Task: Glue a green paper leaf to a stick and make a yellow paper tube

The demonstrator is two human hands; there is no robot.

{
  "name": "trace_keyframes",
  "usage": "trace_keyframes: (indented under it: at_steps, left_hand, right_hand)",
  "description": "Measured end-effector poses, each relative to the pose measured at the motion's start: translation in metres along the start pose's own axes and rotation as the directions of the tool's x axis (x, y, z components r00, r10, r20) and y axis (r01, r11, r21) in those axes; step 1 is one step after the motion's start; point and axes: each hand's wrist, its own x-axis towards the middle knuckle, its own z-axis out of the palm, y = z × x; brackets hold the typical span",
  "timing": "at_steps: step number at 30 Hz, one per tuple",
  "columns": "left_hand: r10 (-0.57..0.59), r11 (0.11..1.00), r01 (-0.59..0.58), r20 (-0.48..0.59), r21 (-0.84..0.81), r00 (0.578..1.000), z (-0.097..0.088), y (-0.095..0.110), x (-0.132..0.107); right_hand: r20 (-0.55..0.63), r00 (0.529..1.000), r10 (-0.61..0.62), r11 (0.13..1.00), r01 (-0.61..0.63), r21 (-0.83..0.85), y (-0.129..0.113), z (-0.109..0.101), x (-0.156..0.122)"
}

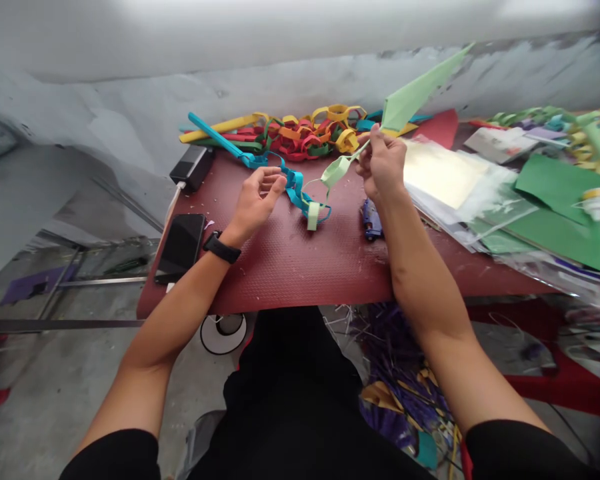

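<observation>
Black clothing point(290, 400) nearest; green paper chain point(335, 172) between hands point(386, 163).

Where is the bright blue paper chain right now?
In the head view, the bright blue paper chain lies on the dark red table, beyond and right of the left hand, with a light green paper loop at its near end.

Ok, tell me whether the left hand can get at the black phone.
Probably yes: the left hand looks empty, and the black phone lies beside its forearm with nothing visible on top, though the hand must draw back.
</observation>
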Motion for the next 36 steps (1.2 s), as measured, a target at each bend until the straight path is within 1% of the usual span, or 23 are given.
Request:
trace_keyframes:
  at_steps: [4,9,12,15,16,18,20,22,23,24,25,27,29,33,36]
  left_hand:
    - [0.073,0.981,-0.077,0.027,0.179,0.997,-0.001,-0.005,-0.001]
    - [0.131,0.924,-0.125,0.007,0.361,0.991,-0.006,-0.006,-0.001]
    - [0.112,0.9,-0.091,-0.024,0.426,0.993,-0.017,-0.006,0.008]
    - [0.091,0.856,-0.066,-0.023,0.512,0.996,-0.038,-0.006,0.031]
    - [0.096,0.823,-0.074,-0.009,0.563,0.995,-0.046,-0.007,0.041]
    - [0.085,0.711,-0.102,0.059,0.696,0.995,-0.063,-0.011,0.064]
    - [0.035,0.535,-0.146,0.151,0.832,0.988,-0.077,-0.017,0.088]
    - [-0.064,0.365,-0.153,0.189,0.918,0.98,-0.088,-0.026,0.109]
    - [-0.125,0.301,-0.165,0.211,0.939,0.97,-0.093,-0.03,0.117]
    - [-0.181,0.254,-0.183,0.232,0.95,0.956,-0.097,-0.034,0.124]
    - [-0.227,0.226,-0.202,0.253,0.953,0.94,-0.1,-0.038,0.13]
    - [-0.293,0.215,-0.208,0.266,0.954,0.919,-0.104,-0.046,0.139]
    - [-0.303,0.244,-0.189,0.26,0.951,0.917,-0.106,-0.053,0.144]
    - [-0.251,0.308,-0.201,0.283,0.93,0.926,-0.104,-0.065,0.15]
    - [-0.22,0.356,-0.231,0.322,0.905,0.921,-0.102,-0.067,0.156]
  right_hand:
    - [-0.063,0.989,0.132,0.991,-0.13,0.023,0.0,-0.018,0.013]
    - [-0.119,0.975,0.187,0.982,-0.184,0.041,0.002,-0.037,0.022]
    - [-0.127,0.97,0.208,0.978,-0.201,0.061,0.006,-0.044,0.026]
    - [-0.135,0.96,0.246,0.969,-0.239,0.067,0.006,-0.046,0.027]
    - [-0.14,0.957,0.252,0.967,-0.246,0.064,0.005,-0.046,0.027]
    - [-0.151,0.955,0.254,0.967,-0.248,0.059,0.001,-0.048,0.027]
    - [-0.162,0.954,0.251,0.968,-0.244,0.063,-0.004,-0.05,0.026]
    - [-0.174,0.954,0.246,0.969,-0.236,0.075,-0.009,-0.054,0.027]
    - [-0.186,0.953,0.24,0.97,-0.227,0.084,-0.011,-0.057,0.027]
    - [-0.203,0.951,0.231,0.972,-0.216,0.094,-0.013,-0.06,0.028]
    - [-0.222,0.949,0.223,0.973,-0.205,0.104,-0.014,-0.064,0.03]
    - [-0.267,0.942,0.205,0.976,-0.175,0.133,-0.017,-0.072,0.034]
    - [-0.316,0.93,0.187,0.976,-0.138,0.171,-0.018,-0.081,0.038]
    - [-0.416,0.9,0.127,0.971,-0.026,0.239,-0.019,-0.094,0.044]
    - [-0.466,0.879,0.101,0.963,0.031,0.268,-0.022,-0.098,0.044]
